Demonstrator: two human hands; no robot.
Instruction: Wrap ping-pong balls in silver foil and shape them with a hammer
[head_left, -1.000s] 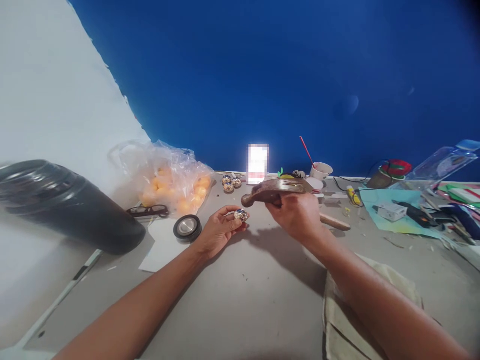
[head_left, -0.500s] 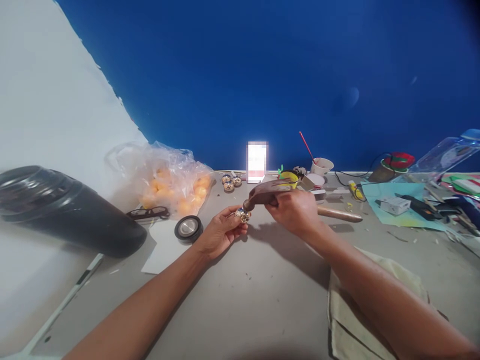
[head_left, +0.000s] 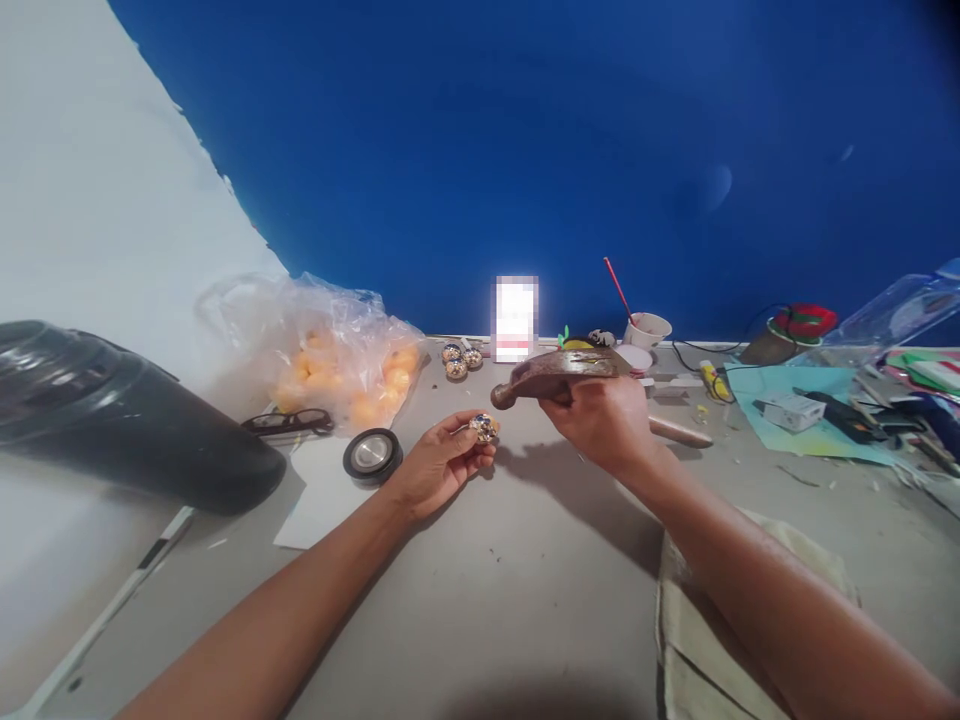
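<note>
Between the thumb and fingers of my left hand (head_left: 444, 462) is a small shiny gold ball (head_left: 485, 428), held low over the grey table (head_left: 495, 620). My right hand (head_left: 606, 420) is wrapped round a hammer (head_left: 555, 374) close to its head, and the wooden handle sticks out to the right behind the hand. The round striking face points left and stands a little above and to the right of the ball, apart from it. Several similar shiny balls (head_left: 455, 362) lie together near the wall.
At the left are a dark bottle (head_left: 135, 430), a black round lid (head_left: 373, 455), glasses (head_left: 292, 422) and a plastic bag of orange balls (head_left: 330, 350). A white cup (head_left: 649, 330), teal paper (head_left: 772, 400) and a beige cloth (head_left: 705, 640) are at the right.
The hammer has moved right and slightly up, off the ball it was touching or overlapping. My left hand still holds the ball. The view has shifted slightly.
</note>
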